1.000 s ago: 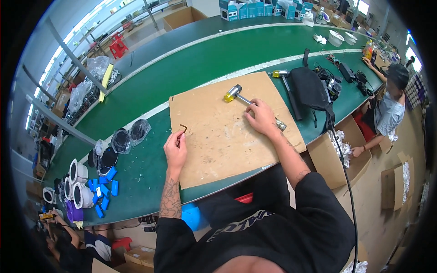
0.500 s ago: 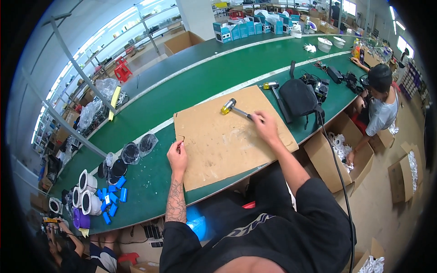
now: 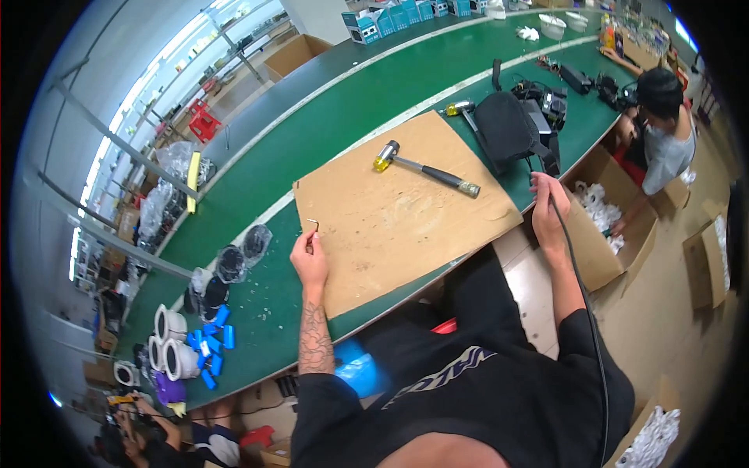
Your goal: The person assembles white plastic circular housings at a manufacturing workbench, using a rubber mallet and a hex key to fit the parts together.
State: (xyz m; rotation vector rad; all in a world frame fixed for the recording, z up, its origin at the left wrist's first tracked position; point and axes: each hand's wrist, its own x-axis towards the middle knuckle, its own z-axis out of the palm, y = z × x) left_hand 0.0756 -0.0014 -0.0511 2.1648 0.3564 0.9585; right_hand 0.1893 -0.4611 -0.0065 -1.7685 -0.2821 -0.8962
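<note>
My left hand (image 3: pixel 310 261) is closed over the left edge of a brown board (image 3: pixel 374 257). A small L-shaped metal rod (image 3: pixel 314 224) sticks up from its fingertips. On the board lies a hammer (image 3: pixel 431 169) with a yellow and dark head and a black handle, apart from both hands. Off the board's right corner, my right hand (image 3: pixel 548 214) is closed around a black cable (image 3: pixel 583 300). Part of its grip is hidden. Just beyond it sits a black bag (image 3: pixel 505 129) with loose straps. A second yellow-headed hammer (image 3: pixel 460 109) rests beside the bag.
Blue cylinders (image 3: pixel 211 347), white round housings (image 3: pixel 173 355) and wrapped black discs (image 3: pixel 242 253) stand at the left of the green bench (image 3: pixel 269 312). A co-worker (image 3: pixel 663 117) sits at the right, near an open carton (image 3: pixel 616 234). Blue boxes (image 3: pixel 390 22) line the far side.
My right hand has let go of the hammer's handle and moved right to the cable near the bag. The hammer stays on the board. My left hand still holds the rod. The view has shifted.
</note>
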